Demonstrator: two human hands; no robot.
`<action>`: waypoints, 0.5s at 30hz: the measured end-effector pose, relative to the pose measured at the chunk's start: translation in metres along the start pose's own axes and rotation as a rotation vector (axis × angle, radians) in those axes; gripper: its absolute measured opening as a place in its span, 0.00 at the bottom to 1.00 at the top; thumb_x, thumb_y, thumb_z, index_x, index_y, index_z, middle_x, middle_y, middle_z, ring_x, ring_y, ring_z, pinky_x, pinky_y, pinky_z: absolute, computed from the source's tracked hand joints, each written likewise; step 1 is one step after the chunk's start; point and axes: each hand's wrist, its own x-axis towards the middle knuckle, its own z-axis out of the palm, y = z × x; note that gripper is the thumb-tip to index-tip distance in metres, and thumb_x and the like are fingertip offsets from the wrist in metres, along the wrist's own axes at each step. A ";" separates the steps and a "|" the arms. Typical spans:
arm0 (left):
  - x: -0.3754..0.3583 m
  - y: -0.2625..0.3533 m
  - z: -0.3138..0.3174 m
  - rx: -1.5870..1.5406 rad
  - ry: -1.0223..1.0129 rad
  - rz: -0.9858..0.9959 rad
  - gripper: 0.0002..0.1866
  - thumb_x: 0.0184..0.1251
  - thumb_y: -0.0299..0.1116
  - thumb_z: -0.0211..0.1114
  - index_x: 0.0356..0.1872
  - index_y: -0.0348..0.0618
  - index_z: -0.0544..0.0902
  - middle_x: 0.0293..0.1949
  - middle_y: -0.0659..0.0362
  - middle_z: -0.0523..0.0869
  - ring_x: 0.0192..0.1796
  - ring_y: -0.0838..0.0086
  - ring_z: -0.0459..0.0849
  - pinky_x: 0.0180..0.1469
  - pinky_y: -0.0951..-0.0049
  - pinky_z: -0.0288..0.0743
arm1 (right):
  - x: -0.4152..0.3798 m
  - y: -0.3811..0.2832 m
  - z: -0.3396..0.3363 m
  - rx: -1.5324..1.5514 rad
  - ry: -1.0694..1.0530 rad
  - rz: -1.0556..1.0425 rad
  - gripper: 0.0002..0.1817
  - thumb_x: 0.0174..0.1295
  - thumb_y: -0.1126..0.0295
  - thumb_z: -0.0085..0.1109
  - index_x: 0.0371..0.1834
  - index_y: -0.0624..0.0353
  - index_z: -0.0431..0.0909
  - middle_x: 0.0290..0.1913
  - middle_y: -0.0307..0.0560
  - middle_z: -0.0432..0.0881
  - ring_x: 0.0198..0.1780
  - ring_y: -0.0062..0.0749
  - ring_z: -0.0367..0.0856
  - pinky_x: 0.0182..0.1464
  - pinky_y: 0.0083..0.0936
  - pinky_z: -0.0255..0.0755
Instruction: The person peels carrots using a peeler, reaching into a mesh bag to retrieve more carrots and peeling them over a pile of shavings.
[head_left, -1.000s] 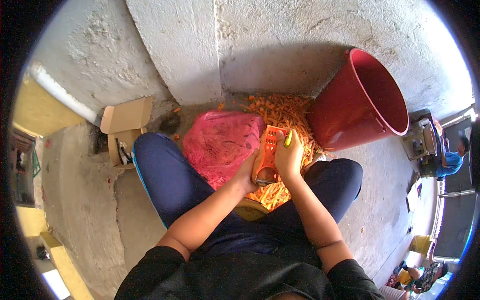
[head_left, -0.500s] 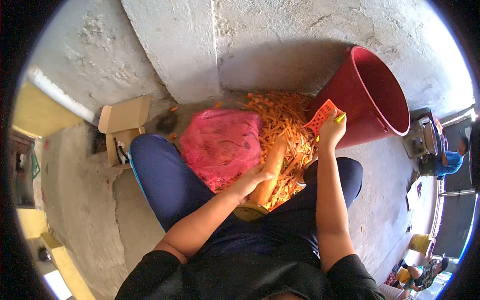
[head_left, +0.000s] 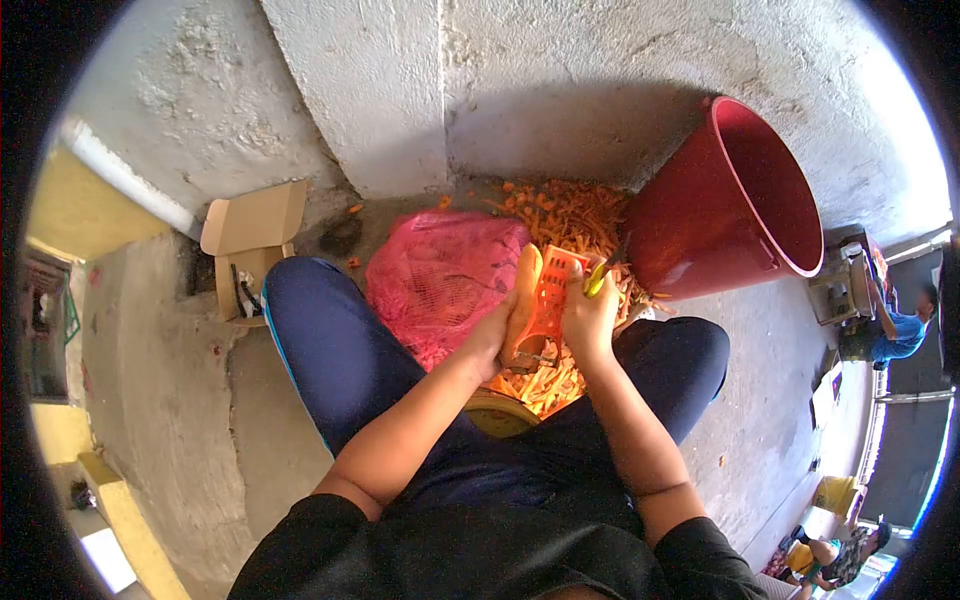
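Fingers of the left hand (head_left: pixel 492 335) clasp a carrot (head_left: pixel 524 300), the right hand (head_left: pixel 590 318) grips an orange peeler (head_left: pixel 553 290); many peelings (head_left: pixel 570 215) already heaped at the floor's wall edge.

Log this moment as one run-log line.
left hand: holds carrot | right hand: orange peeler laid on carrot | below: carrot peelings | right: red bucket

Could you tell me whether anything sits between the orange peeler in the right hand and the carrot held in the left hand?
Nothing visible does. The right hand holds the orange peeler directly against the carrot, which the left hand grips from the side. The pink mesh sack lies beside them, not between.
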 end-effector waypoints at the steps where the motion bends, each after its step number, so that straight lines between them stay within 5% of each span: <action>1: -0.003 0.001 0.004 -0.005 0.010 0.032 0.22 0.66 0.47 0.39 0.49 0.42 0.71 0.44 0.56 0.78 0.43 0.70 0.78 0.47 0.67 0.72 | -0.002 0.001 0.003 0.005 -0.009 -0.018 0.09 0.59 0.68 0.49 0.35 0.63 0.69 0.26 0.54 0.75 0.29 0.38 0.76 0.33 0.28 0.68; 7: 0.001 -0.009 -0.009 -0.035 -0.031 0.013 0.21 0.66 0.45 0.38 0.48 0.42 0.71 0.43 0.56 0.78 0.42 0.70 0.78 0.48 0.68 0.71 | -0.008 -0.011 0.002 -0.205 -0.027 -0.044 0.08 0.57 0.67 0.51 0.35 0.60 0.69 0.24 0.59 0.75 0.27 0.52 0.76 0.28 0.35 0.68; 11: -0.027 -0.017 0.008 0.498 0.014 0.043 0.23 0.66 0.49 0.39 0.48 0.40 0.71 0.42 0.58 0.78 0.43 0.74 0.76 0.49 0.74 0.67 | 0.041 0.032 -0.011 -0.256 0.257 -0.127 0.08 0.57 0.67 0.50 0.33 0.61 0.69 0.25 0.57 0.76 0.27 0.47 0.76 0.29 0.34 0.68; 15: -0.031 -0.018 0.012 0.423 -0.081 -0.001 0.25 0.64 0.50 0.43 0.49 0.39 0.69 0.43 0.57 0.77 0.43 0.73 0.76 0.50 0.73 0.68 | 0.096 0.041 -0.044 -0.301 0.458 -0.030 0.10 0.58 0.66 0.50 0.32 0.63 0.69 0.24 0.56 0.75 0.25 0.43 0.74 0.29 0.31 0.68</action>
